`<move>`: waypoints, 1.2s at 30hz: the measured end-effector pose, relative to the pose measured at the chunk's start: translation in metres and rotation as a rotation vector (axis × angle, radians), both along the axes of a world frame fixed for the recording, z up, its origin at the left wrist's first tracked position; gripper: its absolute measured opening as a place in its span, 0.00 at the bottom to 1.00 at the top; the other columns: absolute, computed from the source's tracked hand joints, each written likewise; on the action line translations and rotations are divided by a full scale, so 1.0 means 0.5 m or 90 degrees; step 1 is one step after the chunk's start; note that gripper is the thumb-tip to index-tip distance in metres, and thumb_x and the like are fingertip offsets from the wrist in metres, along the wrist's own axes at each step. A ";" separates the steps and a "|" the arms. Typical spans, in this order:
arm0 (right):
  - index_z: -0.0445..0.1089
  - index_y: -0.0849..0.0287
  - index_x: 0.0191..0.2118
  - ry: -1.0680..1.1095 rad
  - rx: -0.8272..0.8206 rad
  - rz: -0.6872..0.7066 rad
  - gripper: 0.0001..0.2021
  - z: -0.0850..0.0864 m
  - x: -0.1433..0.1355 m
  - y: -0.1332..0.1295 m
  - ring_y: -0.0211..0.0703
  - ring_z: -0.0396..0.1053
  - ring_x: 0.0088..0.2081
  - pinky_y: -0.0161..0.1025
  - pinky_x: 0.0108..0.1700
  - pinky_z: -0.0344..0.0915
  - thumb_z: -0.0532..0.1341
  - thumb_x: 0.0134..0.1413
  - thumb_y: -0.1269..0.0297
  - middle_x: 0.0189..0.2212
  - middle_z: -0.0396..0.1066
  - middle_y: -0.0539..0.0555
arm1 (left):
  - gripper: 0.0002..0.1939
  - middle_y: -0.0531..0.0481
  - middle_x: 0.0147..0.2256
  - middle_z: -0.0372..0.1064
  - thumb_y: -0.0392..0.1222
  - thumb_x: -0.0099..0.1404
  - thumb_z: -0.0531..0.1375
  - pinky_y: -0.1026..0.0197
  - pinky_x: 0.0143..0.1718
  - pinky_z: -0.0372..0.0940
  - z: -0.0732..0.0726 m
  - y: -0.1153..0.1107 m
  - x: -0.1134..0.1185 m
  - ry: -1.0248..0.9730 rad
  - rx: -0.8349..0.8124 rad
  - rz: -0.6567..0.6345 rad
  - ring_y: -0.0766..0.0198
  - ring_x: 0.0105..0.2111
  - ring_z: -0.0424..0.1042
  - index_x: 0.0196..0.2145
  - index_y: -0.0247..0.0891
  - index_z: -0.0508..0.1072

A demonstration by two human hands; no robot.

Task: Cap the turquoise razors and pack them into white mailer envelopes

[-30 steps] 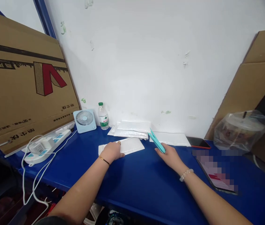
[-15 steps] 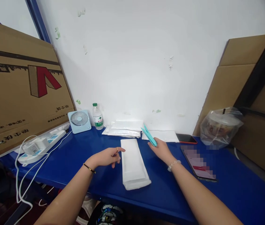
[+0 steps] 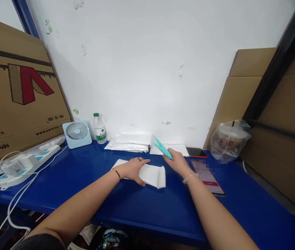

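My left hand (image 3: 134,168) lies over a long white packet (image 3: 152,174) on the blue table, with the thumb at its near edge and the fingers across its far side. The packet lies nearly sideways, its folded end pointing right. A turquoise two-armed tool (image 3: 163,148), its tips apart and pointing up and left, is in my right hand (image 3: 175,161). Beyond the hands, a stack of white packets (image 3: 130,143) rests against the wall, and a flat white packet (image 3: 173,149) lies to its right, behind the tool.
At the left are a light blue fan (image 3: 77,133), a bottle (image 3: 100,130) and a power strip (image 3: 27,166) with loose cables. Two phones, one dark (image 3: 196,152) and one lit (image 3: 210,180), lie at the right, near a bagged cup (image 3: 229,140). Cardboard (image 3: 11,104) stands at the left.
The white packet has turned from lengthwise to nearly sideways, and my left hand has moved from its left edge to across it. The view has shifted right; my right hand still holds the tool.
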State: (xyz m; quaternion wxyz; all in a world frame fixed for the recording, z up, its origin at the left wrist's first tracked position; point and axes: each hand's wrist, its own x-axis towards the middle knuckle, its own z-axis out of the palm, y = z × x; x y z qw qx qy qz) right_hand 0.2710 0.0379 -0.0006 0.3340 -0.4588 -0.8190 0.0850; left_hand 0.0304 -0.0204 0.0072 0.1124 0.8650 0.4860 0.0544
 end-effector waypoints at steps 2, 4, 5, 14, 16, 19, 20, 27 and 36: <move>0.62 0.57 0.29 -0.091 0.036 0.028 0.08 0.006 0.001 -0.009 0.38 0.62 0.24 0.32 0.25 0.48 0.52 0.54 0.60 0.22 0.66 0.49 | 0.53 0.39 0.52 0.61 0.55 0.38 0.67 0.49 0.52 0.54 -0.006 0.002 -0.025 -0.042 0.045 0.045 0.44 0.52 0.60 0.60 0.39 0.52; 0.62 0.56 0.32 -0.173 0.070 0.037 0.05 0.009 0.000 -0.016 0.39 0.64 0.26 0.33 0.26 0.48 0.53 0.54 0.62 0.25 0.68 0.50 | 0.47 0.41 0.52 0.62 0.52 0.41 0.66 0.52 0.52 0.56 -0.006 0.001 -0.052 -0.095 0.071 0.084 0.47 0.51 0.62 0.58 0.38 0.56; 0.63 0.56 0.33 -0.210 0.083 0.033 0.04 0.010 0.000 -0.018 0.39 0.65 0.28 0.33 0.27 0.48 0.54 0.54 0.63 0.27 0.69 0.50 | 0.45 0.42 0.52 0.61 0.51 0.43 0.65 0.54 0.52 0.56 -0.004 0.000 -0.064 -0.126 0.075 0.102 0.48 0.51 0.62 0.57 0.38 0.57; 0.63 0.55 0.41 -0.387 0.097 -0.012 0.08 0.025 0.000 -0.020 0.44 0.69 0.35 0.35 0.29 0.52 0.57 0.53 0.65 0.35 0.71 0.53 | 0.33 0.46 0.48 0.64 0.42 0.46 0.62 0.56 0.47 0.61 0.020 -0.018 -0.088 -0.304 0.093 0.152 0.53 0.45 0.66 0.52 0.40 0.62; 0.63 0.55 0.41 -0.407 0.104 -0.001 0.09 0.034 -0.006 -0.028 0.44 0.69 0.37 0.35 0.30 0.53 0.58 0.52 0.67 0.36 0.71 0.53 | 0.33 0.46 0.48 0.64 0.41 0.46 0.62 0.56 0.46 0.61 0.018 -0.018 -0.079 -0.308 0.095 0.136 0.53 0.45 0.66 0.52 0.40 0.62; 0.64 0.56 0.40 -0.435 0.121 0.023 0.08 0.046 -0.018 -0.043 0.45 0.68 0.37 0.35 0.32 0.55 0.59 0.51 0.69 0.35 0.70 0.55 | 0.33 0.46 0.48 0.64 0.40 0.45 0.62 0.56 0.46 0.61 0.016 -0.017 -0.070 -0.300 0.099 0.122 0.53 0.45 0.66 0.51 0.41 0.63; 0.64 0.56 0.39 -0.442 0.126 0.028 0.08 0.050 -0.022 -0.048 0.45 0.69 0.37 0.35 0.32 0.56 0.59 0.52 0.69 0.35 0.70 0.55 | 0.33 0.46 0.47 0.64 0.40 0.45 0.62 0.56 0.46 0.61 0.016 -0.017 -0.069 -0.298 0.101 0.123 0.53 0.44 0.66 0.51 0.40 0.63; 0.66 0.59 0.36 -0.503 0.194 0.074 0.05 0.145 -0.101 -0.071 0.46 0.70 0.34 0.36 0.30 0.58 0.55 0.54 0.72 0.31 0.72 0.56 | 0.39 0.46 0.50 0.62 0.43 0.42 0.66 0.54 0.49 0.59 0.018 -0.024 -0.068 -0.290 0.114 0.093 0.51 0.46 0.64 0.53 0.42 0.61; 0.70 0.58 0.39 -0.577 0.228 0.194 0.11 0.335 -0.251 -0.112 0.45 0.71 0.34 0.35 0.31 0.60 0.61 0.47 0.74 0.33 0.73 0.56 | 0.28 0.46 0.44 0.64 0.36 0.50 0.60 0.56 0.46 0.60 0.041 -0.029 -0.090 -0.578 0.162 0.120 0.57 0.43 0.65 0.50 0.38 0.59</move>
